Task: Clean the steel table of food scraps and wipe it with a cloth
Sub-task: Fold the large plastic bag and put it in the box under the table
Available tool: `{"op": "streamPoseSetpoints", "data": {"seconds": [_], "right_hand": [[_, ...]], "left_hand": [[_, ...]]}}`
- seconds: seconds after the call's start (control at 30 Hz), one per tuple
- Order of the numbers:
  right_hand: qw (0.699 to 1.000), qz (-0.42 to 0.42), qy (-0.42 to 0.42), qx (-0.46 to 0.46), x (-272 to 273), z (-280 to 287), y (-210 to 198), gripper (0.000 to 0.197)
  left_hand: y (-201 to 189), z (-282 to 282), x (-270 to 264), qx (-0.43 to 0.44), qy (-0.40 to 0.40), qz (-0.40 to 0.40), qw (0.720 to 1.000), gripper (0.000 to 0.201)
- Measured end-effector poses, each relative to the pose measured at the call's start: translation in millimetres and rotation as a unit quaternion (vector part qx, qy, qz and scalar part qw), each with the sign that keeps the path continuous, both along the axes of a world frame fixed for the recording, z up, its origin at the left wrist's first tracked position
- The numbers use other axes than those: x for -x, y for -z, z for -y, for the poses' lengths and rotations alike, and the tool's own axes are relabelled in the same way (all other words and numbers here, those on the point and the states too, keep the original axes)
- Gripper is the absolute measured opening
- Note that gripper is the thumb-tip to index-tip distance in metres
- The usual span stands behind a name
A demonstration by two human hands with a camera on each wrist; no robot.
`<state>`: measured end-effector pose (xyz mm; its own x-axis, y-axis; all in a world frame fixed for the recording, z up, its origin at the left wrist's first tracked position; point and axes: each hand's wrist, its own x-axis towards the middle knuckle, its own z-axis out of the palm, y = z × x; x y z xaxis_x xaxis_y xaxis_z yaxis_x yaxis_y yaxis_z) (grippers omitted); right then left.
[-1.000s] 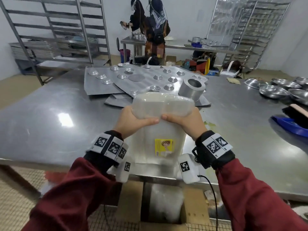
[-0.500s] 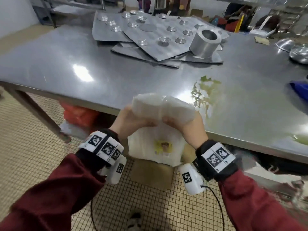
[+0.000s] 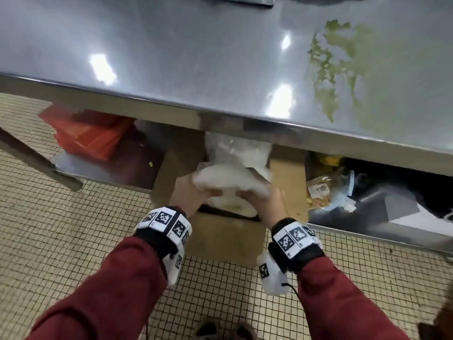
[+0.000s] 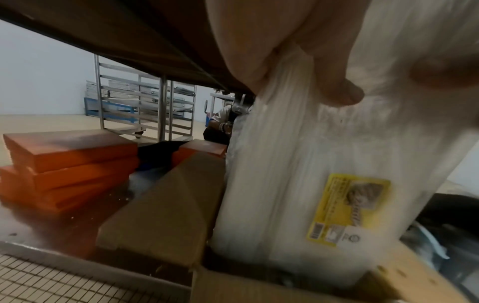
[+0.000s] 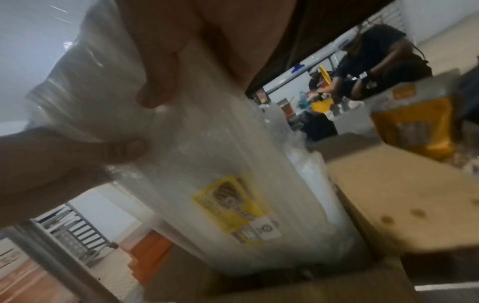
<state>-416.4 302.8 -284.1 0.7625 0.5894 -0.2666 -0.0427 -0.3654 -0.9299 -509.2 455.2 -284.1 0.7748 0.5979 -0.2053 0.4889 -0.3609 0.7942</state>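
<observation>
Pack: a white plastic-wrapped pack with a yellow label, hanging upright with its lower end inside the open cardboard box; what is inside the wrap I cannot tell.
Left hand: the left hand grips the pack's top edge from the left, thumb curled over the front of the wrap, the pack hanging below it.
Right hand: the right hand pinches the same top edge from the right, thumb pressed on the plastic, just beside the left hand.
Box: it stands on the tiled floor under the front edge of the steel table, flaps open; more white plastic shows at the box's far side.
Table: above and beyond the box; green food scraps are smeared on its top, to the right of the box.
Left of the box: stacked orange boxes on the low shelf under the table.
Right of the box: a yellow packet and dark things under the table, too blurred to name.
Beyond the table: a metal rack, seen under the table in the left wrist view.
</observation>
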Motion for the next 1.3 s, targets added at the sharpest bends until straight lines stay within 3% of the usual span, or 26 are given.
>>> {"op": "streamPoseSetpoints", "data": {"seconds": [0.1,0.17,0.27,0.4,0.53,0.6,0.7,0.8,0.93,1.03,1.07,1.17,1.23,1.3], "right_hand": [[0.999,-0.012,0.018,0.027,-6.9,-8.8,47.1,0.048],[0.998,-0.008,0.024,0.052,-12.7,-16.0,79.1,0.05],[0.994,-0.007,0.031,0.106,-18.7,-30.3,121.8,0.048],[0.973,0.081,-0.048,0.211,-18.2,-36.1,160.4,0.057],[0.981,0.088,0.049,0.164,-0.3,-13.5,166.9,0.084],[0.965,0.118,0.039,0.232,21.6,4.4,175.1,0.092],[0.94,0.122,0.027,0.316,52.9,25.2,184.3,0.101],[0.955,0.035,0.053,0.288,61.9,29.3,176.2,0.097],[0.958,0.019,0.094,0.271,49.8,29.7,143.9,0.065],[0.96,0.047,0.12,0.247,29.8,26.5,116.8,0.037],[0.963,0.064,0.139,0.221,24.5,23.9,110.0,0.041],[0.974,0.106,0.134,0.151,19.9,13.9,107.6,0.073],[0.954,0.196,0.073,0.215,21.4,11.0,123.7,0.089],[0.905,0.291,0.039,0.308,20.4,11.1,148.0,0.101]], "left_hand": [[44.9,-11.2,-5.1,-0.038,0.039,-0.018,0.998,0.045],[77.2,-18.1,-7.3,-0.044,0.033,-0.033,0.998,0.035],[119.8,-26.3,-10.5,-0.016,0.003,-0.079,0.997,0.037],[149.2,-24.3,-14.7,-0.019,-0.011,-0.108,0.994,0.052],[163.4,-10.4,4.2,-0.101,-0.073,-0.122,0.985,0.098],[167.0,6.7,24.5,-0.077,-0.089,-0.181,0.976,0.108],[174.1,28.7,49.0,0.044,-0.107,-0.241,0.963,0.121],[167.5,28.2,56.8,0.111,-0.101,-0.253,0.956,0.117],[135.8,20.2,54.5,0.09,-0.088,-0.215,0.969,0.09],[108.3,12.0,42.0,0.044,-0.091,-0.141,0.985,0.047],[102.2,9.0,35.6,0.018,-0.108,-0.08,0.991,0.042],[104.7,4.9,17.0,-0.112,-0.121,0.096,0.982,0.053],[126.8,12.1,15.1,-0.176,-0.039,0.104,0.978,0.067],[162.2,21.8,18.5,-0.265,0.061,0.026,0.962,0.081]]}}
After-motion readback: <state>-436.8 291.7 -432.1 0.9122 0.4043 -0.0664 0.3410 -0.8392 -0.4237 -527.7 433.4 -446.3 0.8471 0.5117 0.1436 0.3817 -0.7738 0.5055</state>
